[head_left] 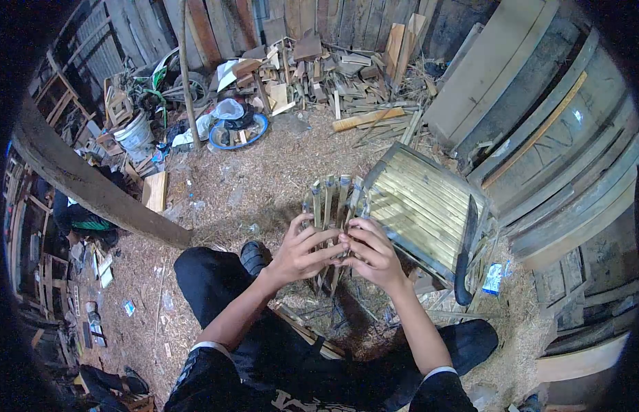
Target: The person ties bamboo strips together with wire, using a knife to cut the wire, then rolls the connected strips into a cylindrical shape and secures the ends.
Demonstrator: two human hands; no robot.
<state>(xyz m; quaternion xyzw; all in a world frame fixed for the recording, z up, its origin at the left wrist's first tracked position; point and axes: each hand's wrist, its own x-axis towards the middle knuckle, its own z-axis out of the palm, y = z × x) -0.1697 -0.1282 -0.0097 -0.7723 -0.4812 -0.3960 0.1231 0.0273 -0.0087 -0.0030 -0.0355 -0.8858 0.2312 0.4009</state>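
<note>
In front of my knees stands a curved row of pale bamboo slats (pixel 317 195), with dark bindings near their upper ends. My left hand (pixel 302 250) is closed at the near side of the slats, its fingers reaching across them. Close beside it, my right hand (pixel 375 257) has its fingers bent and pinched together by the same slats. The two sets of fingertips almost meet, and whatever thin piece is between them is too small to make out. To the right, a machete (pixel 466 247) lies along the edge of a slatted bamboo panel (pixel 419 202).
Wood scraps (pixel 305 69) are heaped along the back wall. A blue-rimmed basin (pixel 240 134) and a white bucket (pixel 134 135) sit at the back left. A curved wooden post (pixel 99 182) rises at left. Planks (pixel 494 75) lean on the right. Shavings cover the floor.
</note>
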